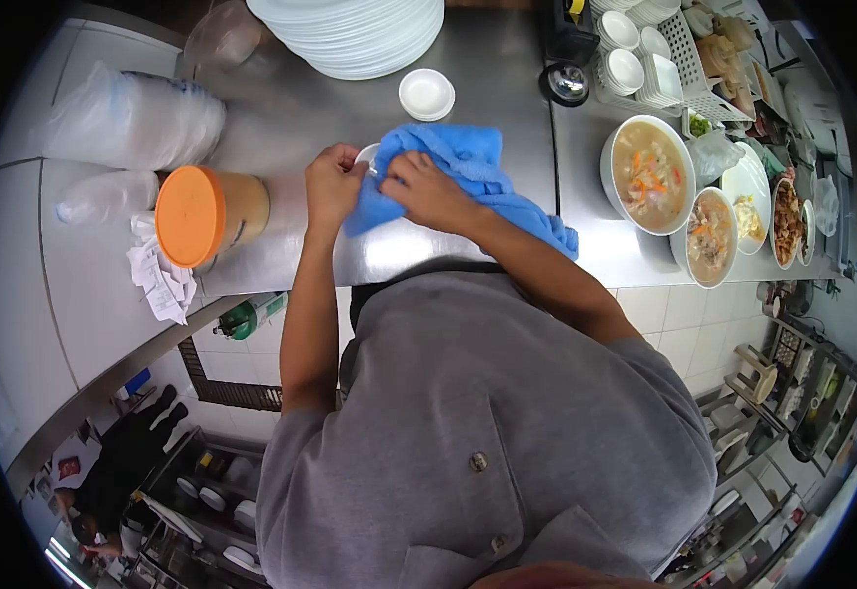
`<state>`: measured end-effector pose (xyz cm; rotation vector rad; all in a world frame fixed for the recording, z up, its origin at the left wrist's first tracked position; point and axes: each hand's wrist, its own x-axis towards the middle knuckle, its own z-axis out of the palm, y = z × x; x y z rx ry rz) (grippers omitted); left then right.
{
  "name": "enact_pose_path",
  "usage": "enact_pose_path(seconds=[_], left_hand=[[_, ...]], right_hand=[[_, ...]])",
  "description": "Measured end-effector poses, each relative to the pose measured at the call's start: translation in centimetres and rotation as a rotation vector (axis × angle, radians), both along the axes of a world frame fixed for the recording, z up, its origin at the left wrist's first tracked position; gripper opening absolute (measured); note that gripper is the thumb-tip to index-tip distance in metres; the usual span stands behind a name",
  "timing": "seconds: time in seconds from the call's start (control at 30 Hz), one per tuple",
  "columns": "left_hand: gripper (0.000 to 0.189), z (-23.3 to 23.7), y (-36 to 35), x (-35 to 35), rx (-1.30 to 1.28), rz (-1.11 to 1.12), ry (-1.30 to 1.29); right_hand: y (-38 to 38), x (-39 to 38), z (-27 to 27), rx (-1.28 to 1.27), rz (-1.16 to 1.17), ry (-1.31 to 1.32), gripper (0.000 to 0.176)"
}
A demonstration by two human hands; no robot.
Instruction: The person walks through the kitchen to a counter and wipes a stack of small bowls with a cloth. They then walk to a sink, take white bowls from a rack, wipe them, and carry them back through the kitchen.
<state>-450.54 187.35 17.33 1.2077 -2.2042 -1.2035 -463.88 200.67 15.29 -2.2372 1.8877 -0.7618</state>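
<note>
My left hand (334,188) pinches the edge of a small white dish (368,154), most of which the cloth covers. A blue towel (469,155) is bunched in my right hand (430,192), whose fingers press it against the dish. The rest of the towel trails to the right across the steel counter (296,123). Just beyond my hands, a small round white saucer (426,95) lies on the counter, either single or in a short stack.
A tall stack of white plates (359,44) stands at the back. An orange-lidded tub (191,216), paper slips (161,275) and bagged containers (143,123) are at left. Soup bowls (647,177) and a rack of small dishes (630,69) stand at right. A person (119,461) appears at lower left.
</note>
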Motion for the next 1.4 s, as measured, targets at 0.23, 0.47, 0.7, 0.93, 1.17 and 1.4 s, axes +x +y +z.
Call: enact_pose_path(seconds=[0.23, 0.47, 0.7, 0.93, 1.17, 1.4], left_hand=[[0.007, 2.0, 1.3, 0.4, -0.405, -0.008, -0.115], [0.007, 3.5, 3.9, -2.1, -0.082, 0.025, 0.096], [0.008, 3.2, 4.7, -6.9, -0.299, -0.102, 0.126], [0.015, 2.9, -1.9, -10.8, -0.187, -0.095, 0.071], [0.024, -5.3, -3.6, -1.5, 0.038, -0.177, 0.095], [0.013, -5.8, -0.9, 0.3, 0.010, 0.050, 0.129]], right_hand=[[2.4, -1.6, 2.7, -0.290, -0.556, -1.251, 0.028], [1.9, -0.5, 2.6, -0.187, -0.503, -1.201, 0.025], [2.4, -5.3, 2.7, -0.062, -0.929, -0.796, 0.027], [2.9, -7.2, 2.8, -0.170, -0.883, -1.015, 0.033], [0.6, -1.5, 0.9, -0.279, -0.341, -0.170, 0.056], [-0.6, 0.7, -2.4, -0.141, 0.107, 0.236, 0.043]])
